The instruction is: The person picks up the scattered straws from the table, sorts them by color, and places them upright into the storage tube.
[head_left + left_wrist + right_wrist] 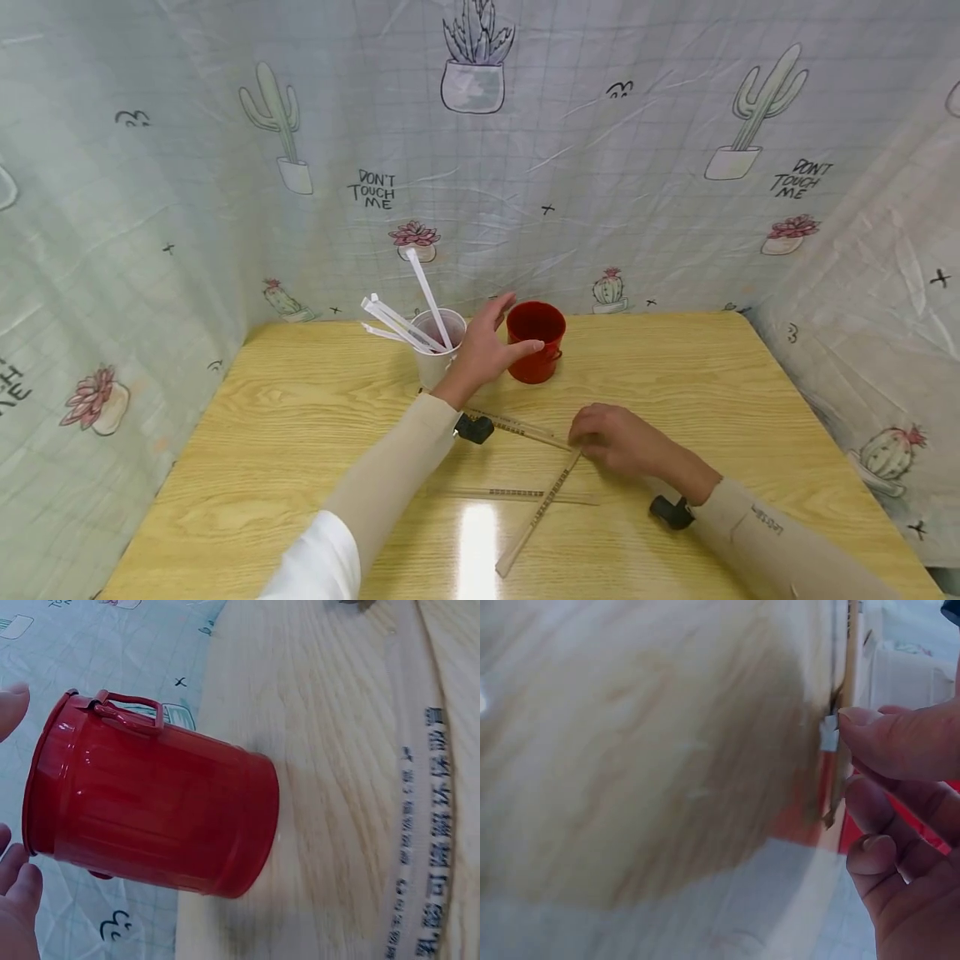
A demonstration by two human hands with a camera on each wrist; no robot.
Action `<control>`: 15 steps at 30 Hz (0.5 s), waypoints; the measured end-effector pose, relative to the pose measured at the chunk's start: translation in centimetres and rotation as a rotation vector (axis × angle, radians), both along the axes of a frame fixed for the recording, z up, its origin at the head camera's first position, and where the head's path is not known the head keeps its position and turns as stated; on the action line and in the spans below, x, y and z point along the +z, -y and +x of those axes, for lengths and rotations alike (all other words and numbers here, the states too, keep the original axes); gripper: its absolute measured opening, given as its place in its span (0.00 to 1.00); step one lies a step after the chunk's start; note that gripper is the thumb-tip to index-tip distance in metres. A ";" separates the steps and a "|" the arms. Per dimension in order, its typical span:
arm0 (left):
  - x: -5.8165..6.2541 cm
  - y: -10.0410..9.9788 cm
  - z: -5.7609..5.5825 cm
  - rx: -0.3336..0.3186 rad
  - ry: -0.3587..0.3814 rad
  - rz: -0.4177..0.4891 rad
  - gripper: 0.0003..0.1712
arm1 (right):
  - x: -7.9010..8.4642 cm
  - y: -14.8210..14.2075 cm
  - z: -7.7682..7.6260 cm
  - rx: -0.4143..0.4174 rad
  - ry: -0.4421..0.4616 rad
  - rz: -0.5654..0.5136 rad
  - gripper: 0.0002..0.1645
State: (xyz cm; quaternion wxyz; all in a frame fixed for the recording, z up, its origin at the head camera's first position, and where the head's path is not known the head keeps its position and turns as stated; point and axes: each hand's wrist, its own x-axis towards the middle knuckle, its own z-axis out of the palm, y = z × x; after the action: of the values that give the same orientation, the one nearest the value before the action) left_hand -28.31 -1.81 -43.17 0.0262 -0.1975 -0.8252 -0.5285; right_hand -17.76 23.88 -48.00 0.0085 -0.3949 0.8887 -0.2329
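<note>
Slim brown packets (540, 512) lie on the wooden table (690, 367) before us, one crossing another at a slant and others reaching toward our right hand (618, 442). That hand has its fingers curled at the packets' ends, thumb close against one in the right wrist view; we cannot tell whether it pinches anything. Our left hand (483, 350) is spread at the mouth of the red bucket (157, 802), thumb and fingers apart. Just left of that bucket, we see a white bucket (430, 372) holding white sticks (426, 290) that lean out over its rim.
</note>
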 end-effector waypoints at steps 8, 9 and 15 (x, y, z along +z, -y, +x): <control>-0.2 -0.4 -0.8 0.010 0.020 -0.045 0.51 | -0.5 -0.3 -0.2 0.039 0.018 -0.026 0.13; -0.2 -0.4 -0.9 0.009 0.022 -0.045 0.51 | -0.6 -0.4 -0.3 0.051 0.014 -0.033 0.13; -0.4 -0.7 -1.3 -0.018 0.036 -0.031 0.53 | -0.8 -0.6 -0.5 0.117 0.025 -0.056 0.15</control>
State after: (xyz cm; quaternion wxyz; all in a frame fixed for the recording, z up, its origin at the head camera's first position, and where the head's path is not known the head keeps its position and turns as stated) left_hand -29.60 -1.13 -43.57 0.0033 -0.1957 -0.8319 -0.5192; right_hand -18.23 24.51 -48.83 0.0224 -0.4434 0.8570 -0.2616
